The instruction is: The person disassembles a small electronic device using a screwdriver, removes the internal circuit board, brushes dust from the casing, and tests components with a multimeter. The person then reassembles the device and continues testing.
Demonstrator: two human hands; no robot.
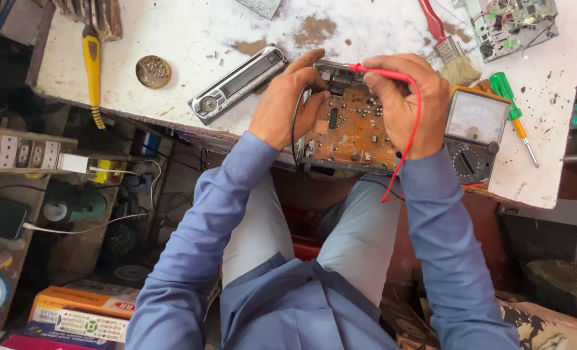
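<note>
A brown circuit board [350, 129] in a metal chassis lies at the near edge of the white workbench [171, 39]. My left hand [285, 100] grips the chassis's left side, a black probe wire running under its fingers. My right hand [405, 104] holds a red test probe [379, 71], its tip pointing left over the board's top edge. The red lead [413, 136] loops down past my wrist. An analog multimeter [473, 133] sits just right of my right hand.
A car stereo faceplate [240, 83] lies left of the board. A yellow-handled tool [92, 65], round tin [153, 71], red-handled brush [447, 45], green screwdriver [512, 113] and another circuit assembly [512, 23] sit on the bench. A power strip [22, 152] is lower left.
</note>
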